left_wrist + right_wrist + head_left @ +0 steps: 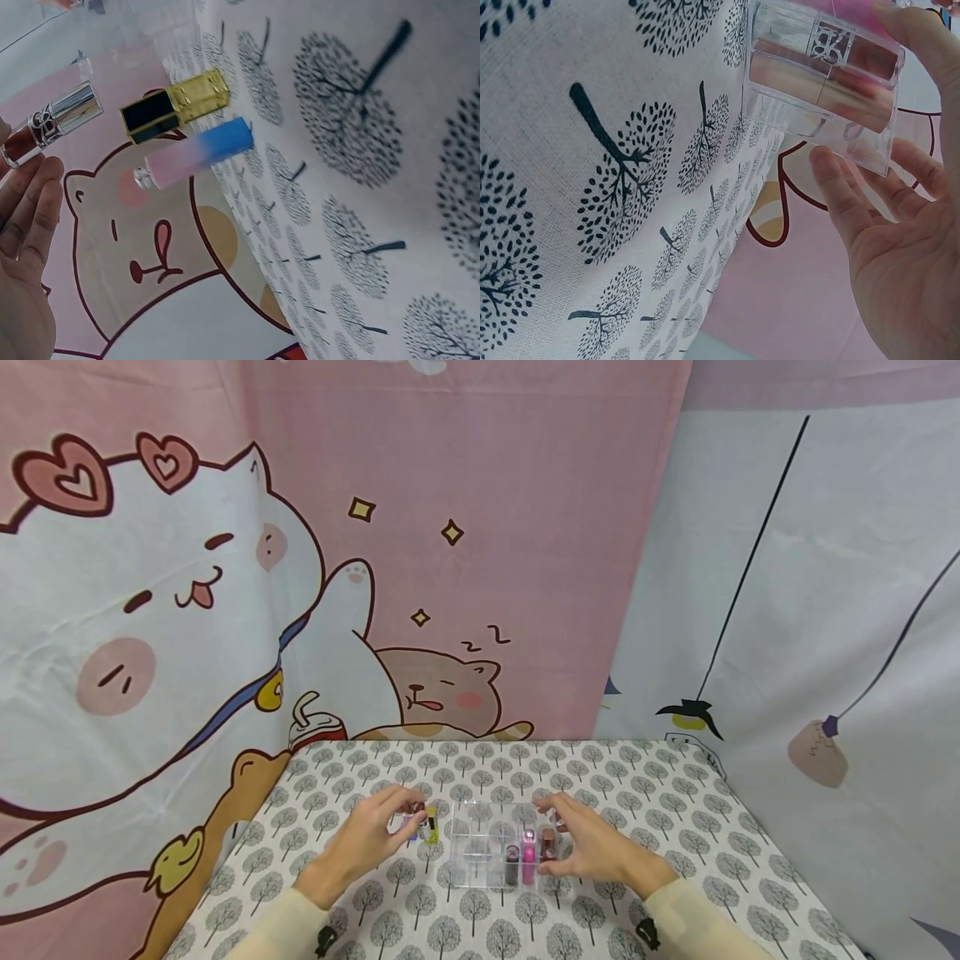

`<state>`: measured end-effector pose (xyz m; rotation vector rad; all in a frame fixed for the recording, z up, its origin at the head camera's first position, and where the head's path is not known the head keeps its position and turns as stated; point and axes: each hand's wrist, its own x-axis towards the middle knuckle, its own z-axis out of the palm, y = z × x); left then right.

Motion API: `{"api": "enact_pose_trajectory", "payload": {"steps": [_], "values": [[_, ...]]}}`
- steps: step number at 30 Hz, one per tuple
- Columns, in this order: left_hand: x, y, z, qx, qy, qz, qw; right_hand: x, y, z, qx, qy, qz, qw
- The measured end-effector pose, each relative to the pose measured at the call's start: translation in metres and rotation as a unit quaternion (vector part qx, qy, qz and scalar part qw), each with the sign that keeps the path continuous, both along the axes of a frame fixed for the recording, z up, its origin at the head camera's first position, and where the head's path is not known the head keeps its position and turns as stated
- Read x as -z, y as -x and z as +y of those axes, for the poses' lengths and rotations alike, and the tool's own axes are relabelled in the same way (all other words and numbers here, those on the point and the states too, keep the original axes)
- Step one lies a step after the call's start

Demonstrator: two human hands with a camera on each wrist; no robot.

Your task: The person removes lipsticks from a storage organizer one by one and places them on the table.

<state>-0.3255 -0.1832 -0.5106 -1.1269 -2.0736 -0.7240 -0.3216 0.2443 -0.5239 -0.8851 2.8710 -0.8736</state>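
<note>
My left hand (367, 835) pinches a lip gloss tube (56, 124) with a silver cap and dark red-brown body between thumb and fingers. Close by it are a gold-and-black lipstick (176, 106) and a pink-to-blue lipstick tube (199, 154). A clear divided organizer (474, 860) lies between the hands. My right hand (600, 845) grips its right end, thumb at the front and fingers at the back. Its right-hand compartments hold a dark tube (512, 866), a bright pink tube (528, 867), a brown gloss (870, 60) and a rose-gold tube (821, 88).
A white cloth (475, 935) printed with grey trees covers the table. Behind the table hangs a pink curtain (525, 568) with cartoon animals, and a pale curtain (750, 635) hangs on the right.
</note>
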Motion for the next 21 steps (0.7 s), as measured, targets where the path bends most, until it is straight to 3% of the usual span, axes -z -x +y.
{"api": "enact_pose_trajectory", "payload": {"steps": [11, 21], "values": [[0.01, 0.004, -0.017, -0.024, 0.003, -0.012, 0.9996, 0.0, 0.0, 0.001, -0.002, -0.002, 0.005, 1.0], [0.015, 0.011, -0.032, -0.027, 0.014, -0.023, 0.9993, 0.0, 0.0, 0.001, -0.003, -0.004, 0.003, 1.0]]}}
